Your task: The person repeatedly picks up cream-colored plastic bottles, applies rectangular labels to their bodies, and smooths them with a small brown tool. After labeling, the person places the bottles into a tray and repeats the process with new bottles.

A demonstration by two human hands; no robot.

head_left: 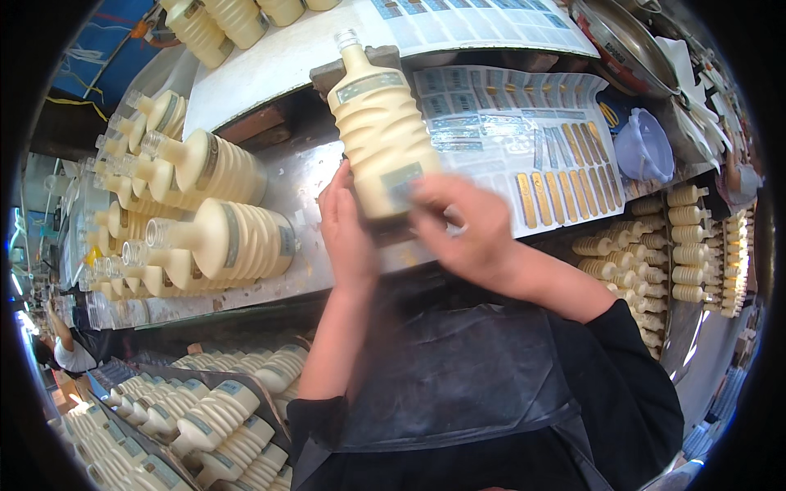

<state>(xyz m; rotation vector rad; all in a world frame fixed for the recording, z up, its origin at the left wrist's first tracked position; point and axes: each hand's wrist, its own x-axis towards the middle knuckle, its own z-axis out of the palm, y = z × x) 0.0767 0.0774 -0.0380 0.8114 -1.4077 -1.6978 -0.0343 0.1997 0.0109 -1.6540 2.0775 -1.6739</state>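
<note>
A cream glass bottle (383,135) with wavy ridges and a clear, uncapped neck lies tilted back in front of me, its neck against a dark block (322,78). Along its lower left side my left hand (348,221) holds it, partly behind the base. My right hand (471,225) is blurred by motion, with curled fingers at the blue-grey label (403,182) low on the bottle's front. Whether those fingers grip anything is not visible. Just right of the bottle, a sheet of gold strips and blue-grey labels (565,196) lies on the metal bench.
Cream bottles (237,241) lie grouped on the bench's left, necks pointing left. More bottles (217,417) fill racks at lower left and right (626,270). A raised white board (286,65) carries label sheets (483,20). A lilac bucket (647,147) stands far right.
</note>
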